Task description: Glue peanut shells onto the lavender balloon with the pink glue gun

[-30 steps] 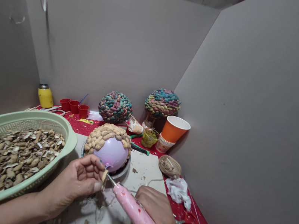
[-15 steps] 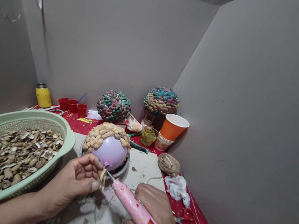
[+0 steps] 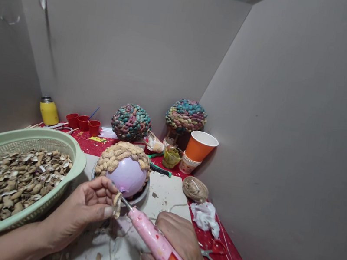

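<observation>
Three red cups point(image 3: 82, 124) stand beyond the basket point(image 3: 80, 162); left hand point(image 3: 86, 204) pinches a shell point(image 3: 117, 206), right hand point(image 3: 178, 238) clasps a glue gun point(image 3: 152, 235).

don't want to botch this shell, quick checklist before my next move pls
1. Peanut shell gripped: ok, pinched in the left hand between thumb and fingers.
2. Pink glue gun held: ok, in the right hand, nozzle aimed toward the shell.
3. Glue on the shell: cannot tell, too small to see.
4. Lilac balloon supported: ok, sitting in the grey bowl.
5. Balloon fully covered: not ok, its front is bare.
6. Spare shells at hand: ok, many in the green colander.
</observation>
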The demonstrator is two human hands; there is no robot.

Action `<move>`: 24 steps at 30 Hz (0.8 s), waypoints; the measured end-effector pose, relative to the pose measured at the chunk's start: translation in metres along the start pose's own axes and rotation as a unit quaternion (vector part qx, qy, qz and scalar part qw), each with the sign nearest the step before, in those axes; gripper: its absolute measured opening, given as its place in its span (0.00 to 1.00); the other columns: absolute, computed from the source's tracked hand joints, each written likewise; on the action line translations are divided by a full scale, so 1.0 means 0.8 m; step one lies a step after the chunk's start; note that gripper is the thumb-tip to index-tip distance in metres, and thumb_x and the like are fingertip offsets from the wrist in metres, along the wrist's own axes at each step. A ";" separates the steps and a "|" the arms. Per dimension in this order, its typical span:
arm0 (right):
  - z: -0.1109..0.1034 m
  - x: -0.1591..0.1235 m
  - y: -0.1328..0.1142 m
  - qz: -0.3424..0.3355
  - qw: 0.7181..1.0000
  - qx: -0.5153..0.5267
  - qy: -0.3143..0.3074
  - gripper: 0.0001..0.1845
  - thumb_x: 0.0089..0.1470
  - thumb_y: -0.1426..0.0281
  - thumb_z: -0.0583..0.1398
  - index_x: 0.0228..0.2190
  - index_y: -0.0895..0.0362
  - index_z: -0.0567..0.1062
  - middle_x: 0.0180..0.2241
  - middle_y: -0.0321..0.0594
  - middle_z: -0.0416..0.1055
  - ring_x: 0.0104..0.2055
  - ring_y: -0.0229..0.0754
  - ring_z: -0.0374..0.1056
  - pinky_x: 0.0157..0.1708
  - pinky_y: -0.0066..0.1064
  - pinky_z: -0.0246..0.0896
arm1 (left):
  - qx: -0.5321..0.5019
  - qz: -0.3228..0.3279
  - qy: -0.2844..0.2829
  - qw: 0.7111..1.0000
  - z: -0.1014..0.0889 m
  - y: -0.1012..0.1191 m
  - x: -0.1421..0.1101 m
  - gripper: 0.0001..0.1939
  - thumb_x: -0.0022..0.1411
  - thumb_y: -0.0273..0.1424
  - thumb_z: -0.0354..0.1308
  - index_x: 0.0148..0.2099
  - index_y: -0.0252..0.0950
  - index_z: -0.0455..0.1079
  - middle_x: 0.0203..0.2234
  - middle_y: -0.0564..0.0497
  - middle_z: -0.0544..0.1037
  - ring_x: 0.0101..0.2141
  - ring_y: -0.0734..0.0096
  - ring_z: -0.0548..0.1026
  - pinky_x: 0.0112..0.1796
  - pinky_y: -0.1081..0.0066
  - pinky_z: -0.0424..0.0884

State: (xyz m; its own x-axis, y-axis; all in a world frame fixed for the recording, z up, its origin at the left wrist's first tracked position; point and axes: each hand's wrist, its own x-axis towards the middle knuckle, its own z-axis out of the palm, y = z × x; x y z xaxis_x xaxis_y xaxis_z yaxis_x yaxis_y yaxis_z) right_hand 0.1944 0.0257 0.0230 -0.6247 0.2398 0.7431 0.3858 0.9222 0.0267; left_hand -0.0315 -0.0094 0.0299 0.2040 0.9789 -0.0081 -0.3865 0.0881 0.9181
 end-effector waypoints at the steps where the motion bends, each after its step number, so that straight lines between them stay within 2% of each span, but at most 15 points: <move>1: 0.000 0.001 0.000 0.000 1.000 -0.005 -0.002 0.24 0.67 0.62 0.41 0.20 0.54 0.58 0.15 0.33 0.56 0.16 0.37 0.52 0.18 0.33 0.42 | 0.000 0.000 -0.001 1.000 0.000 0.000 0.000 0.16 0.52 0.29 0.69 0.41 0.36 0.69 0.31 0.52 0.74 0.33 0.74 0.70 0.36 0.74 0.66; 8: 0.001 0.002 -0.001 -0.001 1.000 0.002 0.002 0.22 0.65 0.62 0.43 0.23 0.54 0.63 0.15 0.33 0.56 0.16 0.38 0.51 0.18 0.33 0.41 | -0.009 0.004 0.006 1.000 -0.001 0.000 0.002 0.16 0.52 0.28 0.69 0.42 0.37 0.69 0.32 0.52 0.75 0.34 0.73 0.71 0.37 0.73 0.67; 15: 0.006 -0.004 0.001 -0.002 1.000 -0.010 0.027 0.23 0.65 0.61 0.43 0.20 0.53 0.59 0.14 0.33 0.55 0.15 0.38 0.50 0.17 0.33 0.41 | -0.010 0.002 0.014 1.000 0.002 0.002 0.000 0.16 0.52 0.28 0.69 0.41 0.36 0.68 0.31 0.52 0.74 0.33 0.74 0.70 0.36 0.73 0.67; 24: 0.007 -0.005 0.001 -0.001 1.000 0.014 0.026 0.22 0.65 0.61 0.44 0.19 0.53 0.56 0.14 0.32 0.55 0.15 0.37 0.50 0.17 0.33 0.41 | -0.014 0.005 0.015 1.000 0.001 0.001 0.002 0.16 0.52 0.27 0.68 0.42 0.37 0.68 0.31 0.53 0.74 0.32 0.75 0.70 0.36 0.74 0.66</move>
State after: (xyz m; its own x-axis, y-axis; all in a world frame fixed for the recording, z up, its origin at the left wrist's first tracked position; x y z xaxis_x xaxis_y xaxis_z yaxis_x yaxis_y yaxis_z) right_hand 0.1932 0.0272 0.0161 -0.5887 0.2229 0.7770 0.3647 0.9311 0.0092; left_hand -0.0310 -0.0079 0.0308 0.1727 0.9849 -0.0113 -0.4137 0.0830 0.9066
